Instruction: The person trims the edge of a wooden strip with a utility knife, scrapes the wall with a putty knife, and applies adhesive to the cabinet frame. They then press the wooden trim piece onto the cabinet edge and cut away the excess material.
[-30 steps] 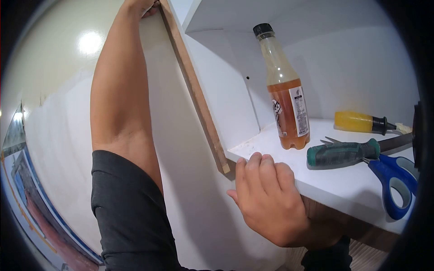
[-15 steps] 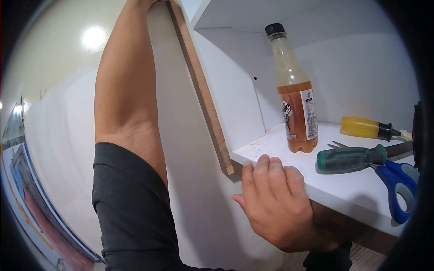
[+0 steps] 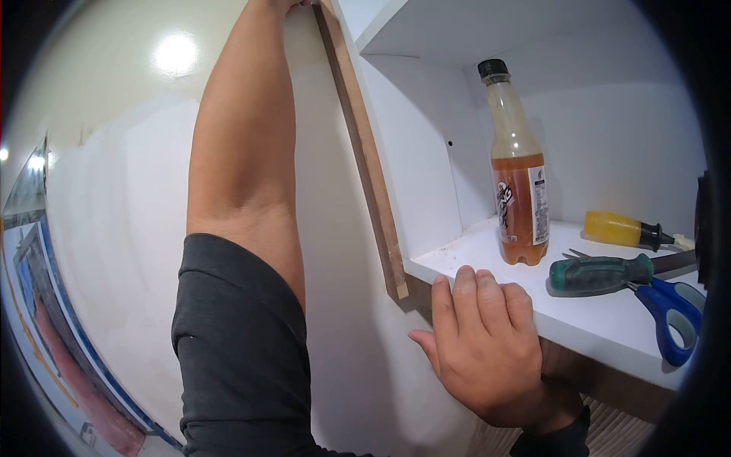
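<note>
My left arm reaches up to the top edge of the view, where only a sliver of my left hand (image 3: 300, 3) shows at the upper end of a brown wooden strip (image 3: 367, 160); its grip is cut off. The strip runs down along the outside of a white cabinet side panel (image 3: 407, 152). My right hand (image 3: 491, 350) lies palm down with fingers stretched over the front edge of the white shelf (image 3: 582, 316), holding nothing. Just beyond its fingertips, a bottle (image 3: 521, 202) of orange-brown liquid with a black cap stands upright.
To the right on the shelf lie a green-and-black-handled tool (image 3: 601, 274), blue-handled scissors (image 3: 670, 320) and a yellow-handled tool (image 3: 620, 230). A dark object (image 3: 702, 228) cuts into the right edge. Behind my left arm is a pale, glossy wall (image 3: 122, 175), with a picture panel (image 3: 61, 335) at lower left.
The whole scene has shifted to the right and slightly down in view. Both arms keep about the same pose, and my right hand remains at the shelf edge.
</note>
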Tool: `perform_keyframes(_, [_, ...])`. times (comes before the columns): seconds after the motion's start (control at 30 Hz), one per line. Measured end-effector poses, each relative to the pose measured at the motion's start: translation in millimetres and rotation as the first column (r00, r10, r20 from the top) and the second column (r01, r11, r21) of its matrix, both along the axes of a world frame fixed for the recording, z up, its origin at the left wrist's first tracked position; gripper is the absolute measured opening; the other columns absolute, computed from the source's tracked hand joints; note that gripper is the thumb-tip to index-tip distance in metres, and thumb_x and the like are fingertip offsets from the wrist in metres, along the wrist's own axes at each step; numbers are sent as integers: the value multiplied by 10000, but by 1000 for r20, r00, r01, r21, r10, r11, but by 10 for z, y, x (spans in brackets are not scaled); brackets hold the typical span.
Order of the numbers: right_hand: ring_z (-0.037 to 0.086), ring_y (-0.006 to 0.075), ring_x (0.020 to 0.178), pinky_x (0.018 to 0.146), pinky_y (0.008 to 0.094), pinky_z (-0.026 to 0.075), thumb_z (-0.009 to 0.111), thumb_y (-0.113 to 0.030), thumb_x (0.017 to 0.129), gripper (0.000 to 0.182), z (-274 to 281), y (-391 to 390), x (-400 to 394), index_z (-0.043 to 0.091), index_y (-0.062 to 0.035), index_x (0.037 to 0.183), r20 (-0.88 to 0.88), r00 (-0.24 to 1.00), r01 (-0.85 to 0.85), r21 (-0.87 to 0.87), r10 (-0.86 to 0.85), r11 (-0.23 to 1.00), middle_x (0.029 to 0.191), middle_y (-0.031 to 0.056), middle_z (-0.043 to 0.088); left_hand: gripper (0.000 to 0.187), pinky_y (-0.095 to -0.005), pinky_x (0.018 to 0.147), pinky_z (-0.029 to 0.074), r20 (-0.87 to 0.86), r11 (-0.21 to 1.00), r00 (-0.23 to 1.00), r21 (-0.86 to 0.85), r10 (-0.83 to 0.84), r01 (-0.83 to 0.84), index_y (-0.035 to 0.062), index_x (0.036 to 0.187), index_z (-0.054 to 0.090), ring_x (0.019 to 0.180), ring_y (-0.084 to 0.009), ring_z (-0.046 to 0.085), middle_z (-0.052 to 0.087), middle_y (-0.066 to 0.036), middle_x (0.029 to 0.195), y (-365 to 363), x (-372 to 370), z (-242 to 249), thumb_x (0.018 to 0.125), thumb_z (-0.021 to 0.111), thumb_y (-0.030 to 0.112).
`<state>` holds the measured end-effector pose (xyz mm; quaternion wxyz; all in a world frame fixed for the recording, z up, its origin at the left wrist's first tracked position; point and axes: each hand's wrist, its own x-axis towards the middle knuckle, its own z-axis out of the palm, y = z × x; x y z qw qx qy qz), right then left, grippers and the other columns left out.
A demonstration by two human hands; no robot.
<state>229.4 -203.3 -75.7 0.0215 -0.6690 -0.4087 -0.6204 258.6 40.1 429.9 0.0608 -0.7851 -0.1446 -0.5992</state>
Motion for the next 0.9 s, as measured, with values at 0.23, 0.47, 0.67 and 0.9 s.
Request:
perform_keyframes(0.23, [570,314,1095,955,409,439,643,-396,890,550,8,-6,-39,670,72,1177,-78,997,-2,-15,1,1000,1134,221,652,331,-425,455,378,41,995,996,-57,-76,79,41,670,704,495,-204,532,607,-100,604,-113,-50,-207,948,595,186])
perform_keyframes(0.47, [565,317,1102,964,415,437,648,-408,880,574,20,7,-70,662,76,1187,-111,994,-3,-12,1,1000,1136,224,647,360,-403,443,360,-25,996,999,-81,-26,24,55,639,694,478,-195,510,596,-95,584,-129,-50,-234,960,606,192])
perform_keyframes(0.67, [577,318,1117,971,437,433,758,-414,784,615,-12,30,-69,673,44,1185,-133,991,-22,15,24,1000,1159,203,642,297,-418,447,364,128,981,976,-56,-177,185,17,671,717,482,-206,526,617,-110,594,-151,-59,-406,925,618,136])
perform_keyframes(0.9, [590,315,1112,972,446,432,820,-417,719,655,-11,47,-83,681,25,1181,-143,990,-13,37,18,999,1163,194,643,245,-452,466,396,47,997,999,68,-22,19,-37,705,726,504,-237,562,635,-153,612,-71,-37,-284,883,642,109])
